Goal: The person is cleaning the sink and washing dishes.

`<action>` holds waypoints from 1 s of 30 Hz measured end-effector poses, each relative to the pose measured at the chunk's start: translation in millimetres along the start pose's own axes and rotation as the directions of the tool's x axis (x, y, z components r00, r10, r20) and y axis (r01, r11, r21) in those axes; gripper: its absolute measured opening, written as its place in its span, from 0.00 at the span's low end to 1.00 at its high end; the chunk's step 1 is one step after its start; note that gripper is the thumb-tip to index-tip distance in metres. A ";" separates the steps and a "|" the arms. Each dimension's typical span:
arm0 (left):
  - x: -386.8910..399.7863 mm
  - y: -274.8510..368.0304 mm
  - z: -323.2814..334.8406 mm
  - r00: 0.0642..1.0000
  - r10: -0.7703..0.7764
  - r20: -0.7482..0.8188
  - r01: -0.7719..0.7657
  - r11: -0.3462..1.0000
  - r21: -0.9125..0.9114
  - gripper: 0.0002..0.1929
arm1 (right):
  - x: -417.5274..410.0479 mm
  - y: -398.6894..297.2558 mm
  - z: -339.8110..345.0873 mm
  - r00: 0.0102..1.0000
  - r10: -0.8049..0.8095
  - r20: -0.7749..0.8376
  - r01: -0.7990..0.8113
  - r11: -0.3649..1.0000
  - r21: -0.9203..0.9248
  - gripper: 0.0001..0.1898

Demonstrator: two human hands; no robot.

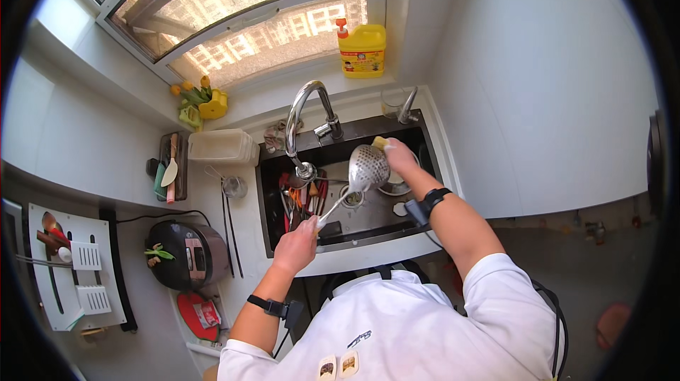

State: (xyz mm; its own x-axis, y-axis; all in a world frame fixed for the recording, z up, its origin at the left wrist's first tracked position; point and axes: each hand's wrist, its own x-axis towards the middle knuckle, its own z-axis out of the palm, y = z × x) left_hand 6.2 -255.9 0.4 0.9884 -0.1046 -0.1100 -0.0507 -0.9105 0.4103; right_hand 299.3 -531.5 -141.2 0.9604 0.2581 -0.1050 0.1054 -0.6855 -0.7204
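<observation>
My left hand (296,245) grips the handle of a perforated metal skimmer ladle (368,168) above the sink's front edge. White suds cling to the ladle's bowl and handle. By the far side of that bowl, my right hand (399,155) holds a yellow sponge (380,142); whether the sponge touches the metal I cannot tell. Under them is a dark rectangular sink (366,221) with a drain strainer (353,199). A round metal pot or bowl (396,188) sits in its right part, half hidden by my arm. Several utensils with red and orange handles (297,198) lie in its left part.
A chrome gooseneck faucet (297,110) arches over the sink's left half. Left of the sink stand a white plastic tub (220,147), a glass jar (234,187), long dark chopsticks (232,232) and a rice cooker (186,253). A yellow detergent jug (363,51) stands on the windowsill.
</observation>
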 end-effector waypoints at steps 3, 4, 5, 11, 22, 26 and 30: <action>-6.0 -4.0 -13.4 0.999 -0.019 -0.041 0.016 0.998 -0.058 0.26 | -5.3 10.0 -12.9 0.967 0.098 0.235 -0.254 0.440 0.861 0.18; -9.7 -4.9 -16.8 0.999 -0.022 -0.037 0.018 0.996 -0.082 0.26 | -10.5 -2.9 -15.7 0.955 0.160 0.251 -0.290 0.311 0.905 0.18; -12.3 -4.2 -15.5 0.999 -0.031 -0.035 0.028 0.996 -0.079 0.26 | -14.9 -16.5 -16.3 0.936 0.219 0.274 -0.314 0.175 0.933 0.18; -3.6 0.0 -3.8 1.000 -0.023 0.020 0.025 0.992 -0.126 0.25 | -42.9 -27.1 5.9 0.992 -0.102 -0.073 0.123 0.905 0.408 0.22; 28.3 1.2 14.9 0.970 -0.124 0.208 0.174 0.954 -0.246 0.21 | -153.4 -115.3 35.0 0.846 -0.505 0.172 0.439 0.843 0.311 0.25; 10.6 -20.1 16.7 0.971 -0.148 0.190 0.216 0.885 -0.412 0.18 | -139.8 -107.5 3.9 0.976 -0.220 -0.002 0.211 0.934 0.288 0.21; -0.6 -19.7 3.9 0.767 -0.245 0.593 0.634 0.434 -0.640 0.15 | -101.8 -68.3 -36.6 0.978 0.027 -0.206 0.042 0.945 0.324 0.18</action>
State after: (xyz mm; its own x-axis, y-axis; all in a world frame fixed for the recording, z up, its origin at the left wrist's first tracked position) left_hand 6.1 -239.4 -11.1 0.6854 -0.0949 -0.7219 0.6962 -0.2053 0.6879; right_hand 203.8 -535.8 -56.2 0.9954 0.0935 0.0189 0.0564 -0.4169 -0.9072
